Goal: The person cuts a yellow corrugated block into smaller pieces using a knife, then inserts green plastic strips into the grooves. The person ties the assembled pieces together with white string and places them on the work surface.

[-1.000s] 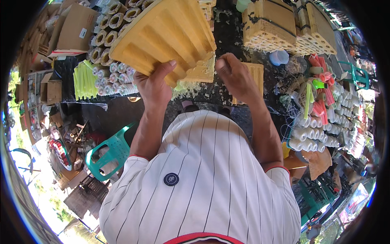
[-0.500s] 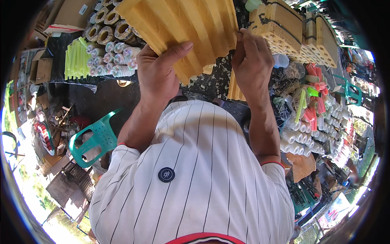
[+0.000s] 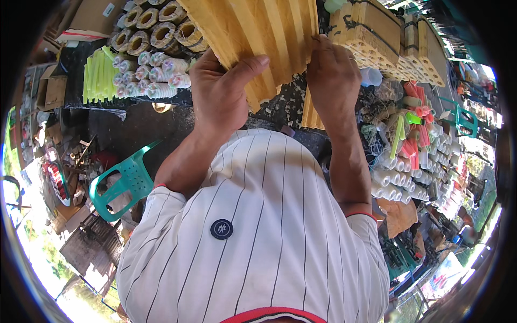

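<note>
A yellow-brown ridged sheet (image 3: 256, 40), like corrugated board, is held up in front of me, its lower edge uneven. My left hand (image 3: 222, 94) is closed on its lower left part, the thumb lying across the ridges. With bent fingers my right hand (image 3: 335, 78) pinches the sheet's right edge; its fingertips are partly hidden. Below, between my hands, another yellow ridged piece (image 3: 311, 115) lies on the dark, paint-flecked tabletop (image 3: 288, 105).
Thick cardboard-like tubes (image 3: 163, 34), wrapped rolls (image 3: 160, 90) and yellow-green sticks (image 3: 98, 75) are at left. Strapped yellow blocks with holes (image 3: 371, 27), a translucent cup (image 3: 370, 77) and many white tubes (image 3: 393, 185) are at right. A green plastic chair (image 3: 126, 180) stands lower left.
My left hand and the left side of the sheet have shifted right, so the sheet looks narrower and its ridges closer together. My right hand has moved slightly up, still at its edge.
</note>
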The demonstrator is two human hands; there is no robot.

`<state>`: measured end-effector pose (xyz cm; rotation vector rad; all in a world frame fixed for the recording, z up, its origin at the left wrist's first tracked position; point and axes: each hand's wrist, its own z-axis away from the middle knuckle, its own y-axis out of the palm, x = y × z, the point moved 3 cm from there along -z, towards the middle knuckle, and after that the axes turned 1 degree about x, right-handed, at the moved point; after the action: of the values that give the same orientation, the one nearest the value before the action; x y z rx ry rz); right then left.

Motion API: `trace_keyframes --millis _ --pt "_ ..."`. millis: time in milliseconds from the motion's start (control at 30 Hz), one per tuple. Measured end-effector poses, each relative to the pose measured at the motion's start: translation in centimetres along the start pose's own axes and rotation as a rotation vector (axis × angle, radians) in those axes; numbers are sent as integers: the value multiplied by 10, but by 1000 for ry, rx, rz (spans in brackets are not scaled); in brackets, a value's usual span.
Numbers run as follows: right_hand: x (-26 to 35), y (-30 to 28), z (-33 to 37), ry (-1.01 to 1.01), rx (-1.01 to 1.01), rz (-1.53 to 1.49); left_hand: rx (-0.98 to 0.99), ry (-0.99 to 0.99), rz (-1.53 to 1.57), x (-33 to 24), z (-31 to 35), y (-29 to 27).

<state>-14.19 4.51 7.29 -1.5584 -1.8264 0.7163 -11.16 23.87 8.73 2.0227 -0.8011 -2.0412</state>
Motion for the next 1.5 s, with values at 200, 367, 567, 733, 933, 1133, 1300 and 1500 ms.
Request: trace_keyframes --millis 200,367,567,733,933,1133,1300,1500 --pt "-3 4 8 -40 101 -28 -3 -34 -20 -2 0 -5" --pt "-5 9 14 -13 92 -48 20 -13 -53 -1 2 -8" --pt "2 7 11 9 26 -116 25 108 -184 -6 6 -4" --pt "-1 0 11 49 -107 -272 20 107 -190 -6 7 -3" --pt "-12 -10 29 178 -33 -617 -7 68 -122 -3 1 -7" --pt "-2 -8 20 99 90 -627 9 15 -79 -2 -1 -11" --pt "-15 1 36 57 224 -663 -3 24 -94 -7 -6 -17" --pt "-30 18 80 1190 118 -1727 -48 -12 -5 -10 -15 -25"
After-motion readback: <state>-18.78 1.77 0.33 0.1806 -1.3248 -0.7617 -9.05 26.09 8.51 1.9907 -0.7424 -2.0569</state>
